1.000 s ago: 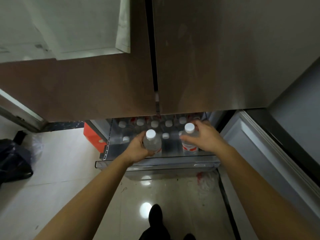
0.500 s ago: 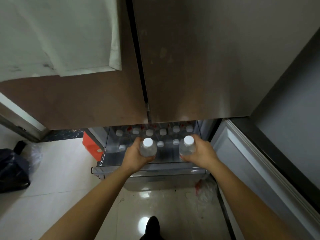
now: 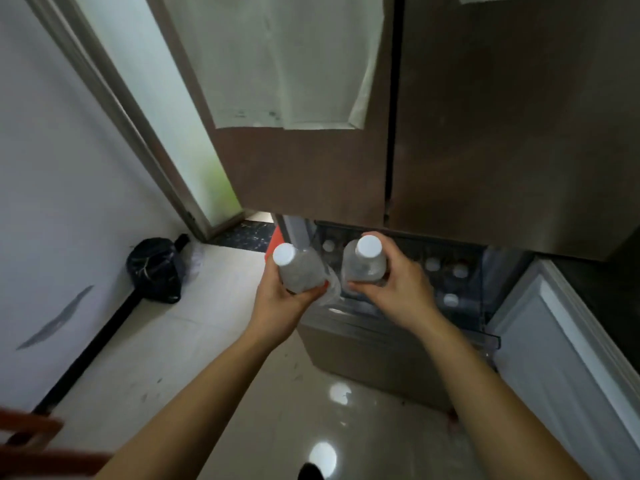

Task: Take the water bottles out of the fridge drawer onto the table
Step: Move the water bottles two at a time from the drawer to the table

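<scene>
While clearing the fridge drawer (image 3: 485, 337), left hand (image 3: 280, 306) and right hand (image 3: 398, 289) are each gripping one water bottle (image 3: 299, 271), fingers curled round, above it for carrying tableward.

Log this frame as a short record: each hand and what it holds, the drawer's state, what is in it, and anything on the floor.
Left: left hand grips the left bottle, tilted, its white cap leaning left.
Right: right hand grips the right bottle, roughly upright, cap toward the camera.
Drawer: fridge drawer pulled open beneath the shut upper doors.
Contents: several white caps of more bottles show inside.
Floor: black bag by the left wall.
Table: not in view.
</scene>
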